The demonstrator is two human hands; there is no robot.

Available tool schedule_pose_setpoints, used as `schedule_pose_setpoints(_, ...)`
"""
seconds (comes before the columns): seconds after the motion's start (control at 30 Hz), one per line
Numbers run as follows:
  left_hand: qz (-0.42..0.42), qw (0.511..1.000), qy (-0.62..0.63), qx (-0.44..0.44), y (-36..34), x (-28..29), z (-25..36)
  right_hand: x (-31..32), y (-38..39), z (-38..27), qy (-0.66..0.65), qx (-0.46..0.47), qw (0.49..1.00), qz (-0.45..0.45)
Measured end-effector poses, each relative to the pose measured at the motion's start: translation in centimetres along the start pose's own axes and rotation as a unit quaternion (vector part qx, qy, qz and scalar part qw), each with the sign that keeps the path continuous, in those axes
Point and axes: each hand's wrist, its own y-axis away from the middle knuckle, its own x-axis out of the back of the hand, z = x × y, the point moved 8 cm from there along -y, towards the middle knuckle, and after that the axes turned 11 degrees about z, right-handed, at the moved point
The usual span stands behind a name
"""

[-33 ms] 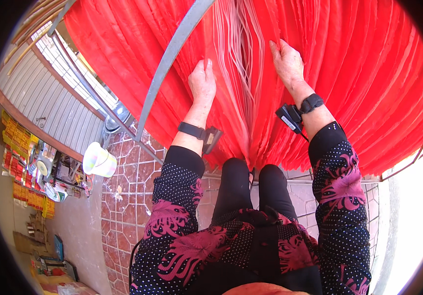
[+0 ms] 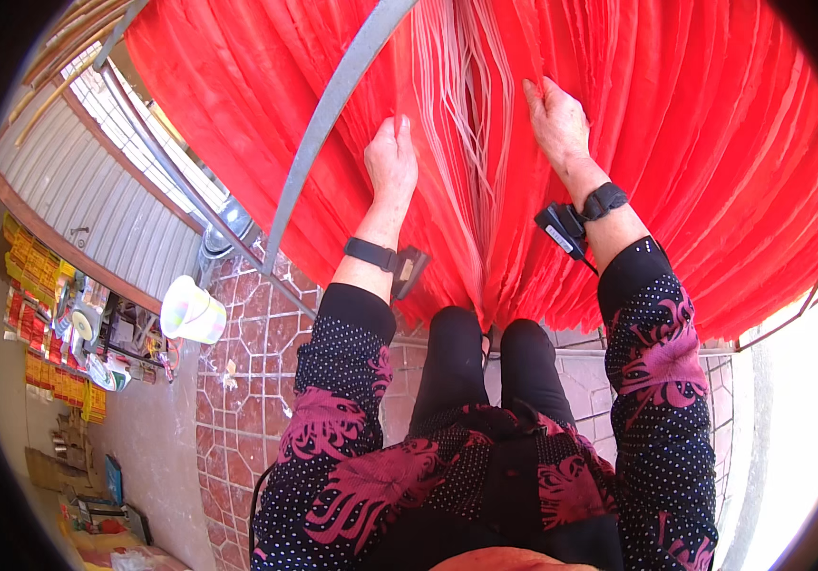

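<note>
A huge red pleated cloth [image 2: 694, 171] fans out in front of me, its folds spreading to both sides. Between my hands the folds part, and many thin pale cords [image 2: 471, 105] run lengthwise through the gap. On the left of this gap, my left hand [image 2: 391, 157] is closed with its thumb uppermost, gripping a fold of the cloth. My right hand [image 2: 557, 119] pinches another fold on the right side, thumb toward the gap. What lies deeper between the folds is hidden.
A curved grey metal bar [image 2: 323, 114] arches past my left hand. My knees come close under the cloth's near edge. To the left stand a pale bucket [image 2: 192, 310] on the tiled floor [image 2: 247, 381], a grey ribbed shutter [image 2: 95, 181] and shelves with packets [image 2: 33, 262].
</note>
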Motion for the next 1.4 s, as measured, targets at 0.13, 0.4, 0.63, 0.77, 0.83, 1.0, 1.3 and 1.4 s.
schedule_pose_setpoints(0.13, -0.001, 1.0, -0.005, 0.008, 0.0, 0.5, -0.4, 0.5, -0.1, 0.4, 0.021, -0.006, 1.0, 0.009)
schedule_pose_setpoints(0.4, 0.029, 0.999, 0.003, -0.03, -0.4, 2.7, -0.2, 1.6, 0.3, 0.5, 0.021, 0.002, 0.999, 0.026)
schedule_pose_setpoints(0.63, 0.012, 1.0, -0.006, -0.027, 0.6, 2.4, -0.3, 1.0, 0.9, 0.6, 0.04, 0.046, 0.997, 0.042)
schedule_pose_setpoints(0.77, 0.006, 0.997, 0.062, -0.038, 2.4, 1.4, -1.1, 0.7, 2.0, -0.4, 0.014, 0.116, 0.988, 0.104)
schedule_pose_setpoints(0.83, -0.028, 0.995, 0.087, 0.04, 3.5, -0.1, -3.1, 0.3, 2.7, -0.6, 0.007, 0.127, 0.982, 0.137)
schedule_pose_setpoints(1.0, -0.053, 0.99, 0.085, 0.099, 8.6, -1.9, -6.9, -1.6, 5.8, 0.2, 0.008, 0.129, 0.984, 0.126)
schedule_pose_setpoints(1.3, -0.087, 0.966, 0.043, 0.239, 17.3, -5.4, -14.8, -7.3, 10.3, 5.9, -0.019, 0.059, 0.998, 0.009)
schedule_pose_setpoints(1.4, -0.105, 0.962, 0.035, 0.251, 20.0, -6.4, -16.6, -10.4, 13.0, 8.3, -0.066, -0.012, 0.997, -0.031)
